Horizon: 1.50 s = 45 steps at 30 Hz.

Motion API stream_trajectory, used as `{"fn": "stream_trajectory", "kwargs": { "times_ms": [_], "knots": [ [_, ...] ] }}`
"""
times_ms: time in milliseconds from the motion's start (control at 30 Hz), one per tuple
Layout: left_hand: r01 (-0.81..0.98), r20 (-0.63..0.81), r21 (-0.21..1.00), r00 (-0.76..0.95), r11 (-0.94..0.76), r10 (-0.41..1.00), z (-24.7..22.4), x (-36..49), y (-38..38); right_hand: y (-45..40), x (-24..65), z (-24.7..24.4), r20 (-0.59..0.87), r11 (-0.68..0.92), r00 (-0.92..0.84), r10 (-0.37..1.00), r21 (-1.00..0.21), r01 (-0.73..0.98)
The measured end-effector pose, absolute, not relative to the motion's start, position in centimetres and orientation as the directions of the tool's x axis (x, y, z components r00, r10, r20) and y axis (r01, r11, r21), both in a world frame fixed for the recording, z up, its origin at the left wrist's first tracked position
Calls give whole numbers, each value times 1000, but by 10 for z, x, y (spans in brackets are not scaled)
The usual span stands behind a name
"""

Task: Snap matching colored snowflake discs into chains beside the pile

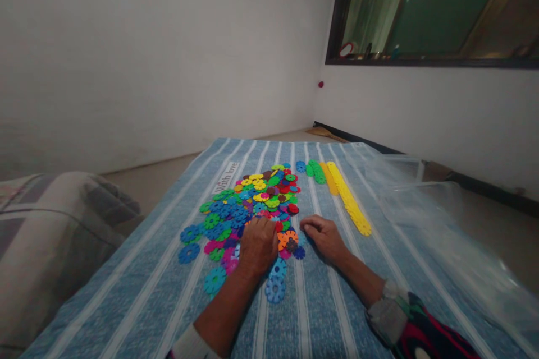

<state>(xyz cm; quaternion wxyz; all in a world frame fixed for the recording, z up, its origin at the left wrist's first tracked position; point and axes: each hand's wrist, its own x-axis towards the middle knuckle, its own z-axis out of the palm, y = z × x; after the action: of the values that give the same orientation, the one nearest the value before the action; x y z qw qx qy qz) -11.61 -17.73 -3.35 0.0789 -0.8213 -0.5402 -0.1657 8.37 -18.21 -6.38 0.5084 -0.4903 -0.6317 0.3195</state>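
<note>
Near the middle of the head view, my left hand [260, 240] rests on a pile of colourful flower-shaped plastic discs [240, 213]. Its fingers curl down among the discs and the fingertips are hidden. A small red disc [278, 226] shows beside its index finger. Just right of the pile, my right hand [326, 236] lies low over the cloth with its fingers curled inward. Whatever it holds, if anything, does not show. Orange discs [288, 240] and a dark blue disc [299, 252] lie between the two hands.
Beyond my right hand lie overlapping rows of yellow discs [348, 199], orange-yellow discs [328, 178], green discs [316, 171] and blue discs [300, 166]. Clear plastic containers [421, 202] stand along the right edge of the blue striped tablecloth [160, 286]. A cloth-covered seat [54, 252] is at left.
</note>
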Motion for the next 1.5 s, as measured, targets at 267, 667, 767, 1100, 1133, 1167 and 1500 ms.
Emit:
{"fn": "stream_trajectory", "kwargs": {
  "times_ms": [267,667,767,1100,1133,1167,1500],
  "knots": [
    [883,440,71,390,-464,809,-36,-117,-174,-180,84,-65,352,350,-43,935,-895,276],
    [962,315,31,249,-272,916,-5,-100,-143,-178,85,-63,374,383,-86,923,-883,270],
    [968,297,27,230,-249,927,-8,-100,-136,-178,85,-62,374,386,-97,922,-881,275],
    [895,321,91,388,-436,864,-11,-103,-148,-178,86,-62,370,385,-106,923,-876,292],
    [892,300,86,401,-443,866,-10,-99,-152,-178,86,-62,371,387,-111,922,-875,292],
    [895,280,73,405,-440,871,-9,-95,-155,-178,86,-62,372,389,-114,921,-874,291],
    [919,176,-1,388,-394,905,-3,-87,-162,-178,86,-62,381,398,-113,917,-873,283]
  ]
}}
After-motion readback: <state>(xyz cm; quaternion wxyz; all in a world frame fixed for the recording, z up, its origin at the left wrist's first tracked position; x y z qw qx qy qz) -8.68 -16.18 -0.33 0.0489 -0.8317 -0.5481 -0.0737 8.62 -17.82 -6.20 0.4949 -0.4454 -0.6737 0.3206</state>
